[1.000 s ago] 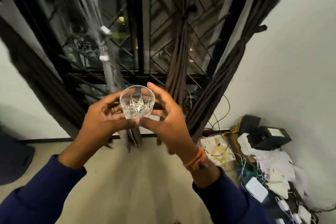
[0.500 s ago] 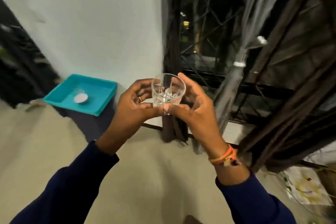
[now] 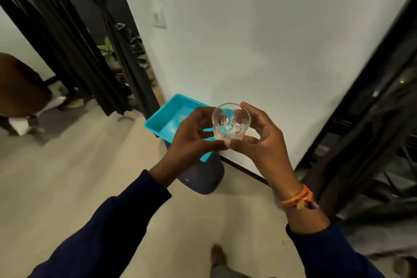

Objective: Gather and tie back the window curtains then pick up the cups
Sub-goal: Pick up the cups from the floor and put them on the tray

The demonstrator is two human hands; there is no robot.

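Both hands grasp a clear cut-glass tumbler [image 3: 231, 123] at chest height: the left hand [image 3: 191, 135] and the right hand [image 3: 262, 137] curl round its sides, thumbs meeting beneath its base, mouth tilted toward the camera. Directly behind it, a shallow turquoise plastic tray [image 3: 158, 123] rests on a dark grey rounded stool [image 3: 203, 178] set against the white wall [image 3: 259, 40]. Pale flooring [image 3: 74, 176] lies open to the left and toward the viewer; a bare foot [image 3: 217, 255] shows at the lower edge. Dark gathered curtains [image 3: 372, 142] and a window frame bound the right side; a black door frame [image 3: 126, 36] bounds the left of the wall. The tray's near corner is hidden by the left hand, and its contents cannot be made out. An orange thread wristband [image 3: 297, 197] circles the right wrist.
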